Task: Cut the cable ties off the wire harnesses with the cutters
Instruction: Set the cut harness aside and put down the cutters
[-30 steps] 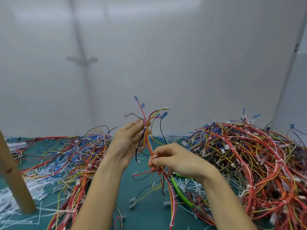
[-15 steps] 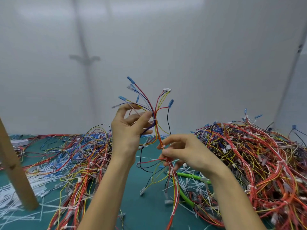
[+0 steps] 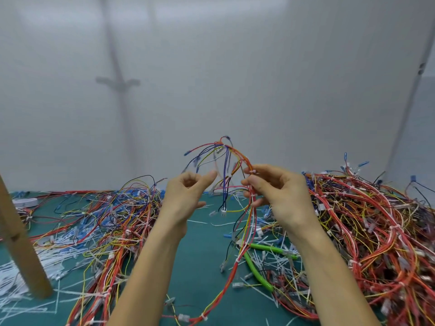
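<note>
A wire harness (image 3: 237, 158) of red, yellow, orange and blue wires arches up in front of me, its loose ends drooping to the left. My right hand (image 3: 277, 194) grips its main bundle, where white cable ties (image 3: 253, 172) show at my fingertips. The bundle trails down across the green mat toward me. My left hand (image 3: 188, 191) hangs beside the drooping ends with loosely curled fingers and holds nothing. The green-handled cutters (image 3: 257, 269) lie on the mat below my right hand, among cut white ties.
A big heap of tied harnesses (image 3: 367, 231) fills the right side. Looser wires (image 3: 113, 220) spread on the left, with cut white ties (image 3: 21, 274) near a slanted wooden leg (image 3: 21, 245). A white wall stands behind the mat (image 3: 202, 262).
My left hand has let go of the harness top and dropped lower. The fanned wire ends have flopped over to the left. My right hand moved up and right along the bundle.
</note>
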